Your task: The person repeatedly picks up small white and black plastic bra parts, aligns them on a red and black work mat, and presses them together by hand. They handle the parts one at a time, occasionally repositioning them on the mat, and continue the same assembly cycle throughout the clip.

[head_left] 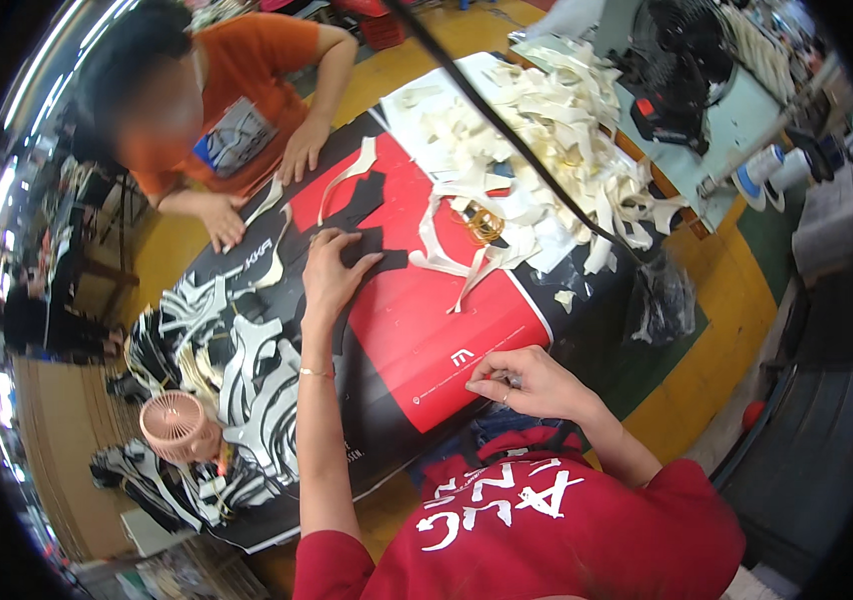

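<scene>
Workshop desk (467,330) was covered by a red-and-black printed sheet. Left hand (332,275) was laid flat, fingers spread, on a black cut piece (372,225) at mid-desk. Right hand (527,382) was observed with fingers pinched together at the sheet's near edge. Cream offcut strips (557,130) were heaped beyond.

Red-and-black table cover (447,320), cream strips (557,110), pink fan (175,425), black pieces (372,235)

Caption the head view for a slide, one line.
Left hand presses a black cut piece on the red-and-black table cover; right hand rests near its edge.
</scene>
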### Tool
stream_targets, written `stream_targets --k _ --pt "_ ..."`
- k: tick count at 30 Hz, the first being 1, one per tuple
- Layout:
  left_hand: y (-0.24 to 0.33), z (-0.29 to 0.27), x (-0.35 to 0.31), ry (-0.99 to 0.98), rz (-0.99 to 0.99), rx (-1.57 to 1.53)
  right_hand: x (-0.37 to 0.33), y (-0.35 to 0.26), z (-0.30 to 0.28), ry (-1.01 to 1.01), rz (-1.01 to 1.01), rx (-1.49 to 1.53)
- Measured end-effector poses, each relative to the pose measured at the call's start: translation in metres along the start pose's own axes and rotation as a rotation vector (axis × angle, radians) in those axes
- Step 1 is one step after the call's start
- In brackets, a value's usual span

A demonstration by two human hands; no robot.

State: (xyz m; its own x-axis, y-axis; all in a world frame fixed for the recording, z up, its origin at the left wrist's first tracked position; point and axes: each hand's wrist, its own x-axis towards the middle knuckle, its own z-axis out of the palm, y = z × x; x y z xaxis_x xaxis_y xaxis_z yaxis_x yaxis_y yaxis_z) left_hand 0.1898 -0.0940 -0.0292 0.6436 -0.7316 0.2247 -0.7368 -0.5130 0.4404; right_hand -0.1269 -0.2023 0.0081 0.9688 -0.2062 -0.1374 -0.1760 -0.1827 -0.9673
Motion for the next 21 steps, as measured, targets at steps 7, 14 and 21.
stream_targets --k 7,14,21 --pt "-0.034 0.005 0.009 -0.062 -0.102 -0.358 0.009 0.009 -0.003 0.051 -0.077 -0.201" --pt "-0.074 0.004 0.009 0.272 -0.394 -0.894 0.018 0.004 0.003 0.162 -0.131 -0.410" --pt "-0.035 -0.090 -0.029 1.170 -0.244 -0.727 0.043 -0.014 0.010 0.165 -0.239 -0.529"
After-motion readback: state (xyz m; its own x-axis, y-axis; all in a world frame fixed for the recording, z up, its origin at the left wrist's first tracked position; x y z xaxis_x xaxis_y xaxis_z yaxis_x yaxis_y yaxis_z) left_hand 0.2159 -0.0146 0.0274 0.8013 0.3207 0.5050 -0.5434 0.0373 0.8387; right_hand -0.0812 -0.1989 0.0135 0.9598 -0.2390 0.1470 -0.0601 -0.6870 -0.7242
